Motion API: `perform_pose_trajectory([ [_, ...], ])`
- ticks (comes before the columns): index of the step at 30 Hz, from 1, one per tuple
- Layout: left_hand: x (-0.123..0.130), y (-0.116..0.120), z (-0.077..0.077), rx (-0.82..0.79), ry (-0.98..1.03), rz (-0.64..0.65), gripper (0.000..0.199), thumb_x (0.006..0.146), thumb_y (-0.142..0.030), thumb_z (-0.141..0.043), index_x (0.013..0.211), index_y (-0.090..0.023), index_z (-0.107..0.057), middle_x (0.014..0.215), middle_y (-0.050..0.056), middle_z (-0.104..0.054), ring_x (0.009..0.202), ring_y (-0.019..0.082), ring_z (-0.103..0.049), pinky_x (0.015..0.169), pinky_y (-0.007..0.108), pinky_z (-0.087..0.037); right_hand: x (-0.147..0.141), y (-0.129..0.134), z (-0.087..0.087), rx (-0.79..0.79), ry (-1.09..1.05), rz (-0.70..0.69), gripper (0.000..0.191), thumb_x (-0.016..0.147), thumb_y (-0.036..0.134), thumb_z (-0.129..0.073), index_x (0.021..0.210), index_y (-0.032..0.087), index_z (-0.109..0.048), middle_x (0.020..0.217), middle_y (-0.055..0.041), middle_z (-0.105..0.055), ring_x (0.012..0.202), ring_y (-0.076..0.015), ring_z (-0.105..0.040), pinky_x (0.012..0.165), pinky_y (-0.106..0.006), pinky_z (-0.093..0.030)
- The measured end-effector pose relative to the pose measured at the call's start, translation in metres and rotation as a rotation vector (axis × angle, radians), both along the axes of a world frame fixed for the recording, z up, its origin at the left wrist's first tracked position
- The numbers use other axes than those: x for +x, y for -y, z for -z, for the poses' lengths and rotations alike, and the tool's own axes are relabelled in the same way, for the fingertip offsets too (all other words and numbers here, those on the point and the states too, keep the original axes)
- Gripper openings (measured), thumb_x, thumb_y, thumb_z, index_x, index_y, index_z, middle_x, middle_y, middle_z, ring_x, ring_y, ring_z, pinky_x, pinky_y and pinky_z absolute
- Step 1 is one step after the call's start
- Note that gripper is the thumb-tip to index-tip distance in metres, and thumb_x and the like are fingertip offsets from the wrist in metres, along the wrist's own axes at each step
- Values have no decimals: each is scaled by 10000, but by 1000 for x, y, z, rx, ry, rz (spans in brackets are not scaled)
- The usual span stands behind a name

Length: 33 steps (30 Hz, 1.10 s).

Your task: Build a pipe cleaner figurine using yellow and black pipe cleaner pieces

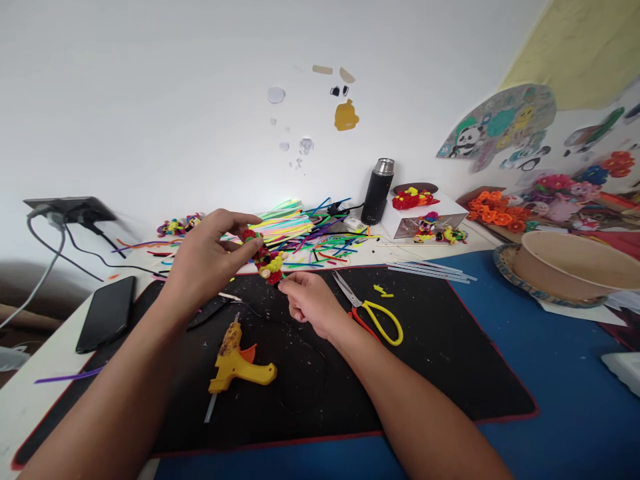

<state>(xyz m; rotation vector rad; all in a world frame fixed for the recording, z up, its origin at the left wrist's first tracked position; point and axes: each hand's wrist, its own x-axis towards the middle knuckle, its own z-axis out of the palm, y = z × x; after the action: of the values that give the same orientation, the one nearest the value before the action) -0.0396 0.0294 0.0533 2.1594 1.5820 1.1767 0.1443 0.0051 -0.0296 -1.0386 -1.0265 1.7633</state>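
A small red and yellow pipe-cleaner figure [270, 265] is held up above the black mat [410, 380]. My left hand [205, 253] pinches its upper end between thumb and fingers. At its lower right end, the closed fingers of my right hand [313, 301] grip a small green and dark part of the figure. A yellow hot glue gun [240, 367] lies on the mat below my hands. Scissors [383, 322] with yellow and red handles lie open to the right of my right hand, with short yellow pieces [383, 291] beyond them.
Colourful pipe cleaners [285, 230] are piled by the wall. A black bottle [377, 193] stands beside a white box [425, 217] with finished figures around it. A phone [107, 313] lies at left, clear glue sticks [433, 271] and a round bowl [580, 267] at right.
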Motion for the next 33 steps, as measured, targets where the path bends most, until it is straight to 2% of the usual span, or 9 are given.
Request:
perform_pose_trajectory([
  [11, 8, 6, -6, 36, -23, 3, 297, 911, -280, -713, 1197, -206, -749, 1094, 39, -694, 968, 185, -650, 743, 296, -585, 1, 0, -2, -37, -27, -10, 149, 780, 265, -649, 721, 228, -517, 447, 122, -391, 337, -64, -349, 383, -232, -146],
  [18, 9, 6, -5, 63, 7, -21, 276, 886, -327, -717, 1150, -261, -763, 1071, 44, -698, 932, 208, -684, 717, 317, -595, 1, 1, -2, -43, -57, 5, 163, 755, 274, -638, 703, 233, -490, 444, 133, -357, 342, -56, -325, 377, -232, -142],
  [24, 11, 7, -6, 67, -54, -16, 290, 899, -382, -672, 1154, -267, -749, 1155, 71, -721, 974, 232, -685, 720, 329, -596, 0, 1, -2, -46, -55, 4, 170, 734, 287, -651, 715, 236, -490, 450, 137, -368, 346, -55, -322, 372, -227, -153],
  [33, 12, 8, -4, 93, -69, -6, 268, 914, -352, -664, 1154, -271, -750, 1103, 54, -704, 983, 225, -684, 740, 313, -608, 0, 0, -2, -41, -68, 1, 178, 733, 291, -650, 712, 236, -482, 456, 135, -365, 354, -56, -327, 372, -224, -154],
])
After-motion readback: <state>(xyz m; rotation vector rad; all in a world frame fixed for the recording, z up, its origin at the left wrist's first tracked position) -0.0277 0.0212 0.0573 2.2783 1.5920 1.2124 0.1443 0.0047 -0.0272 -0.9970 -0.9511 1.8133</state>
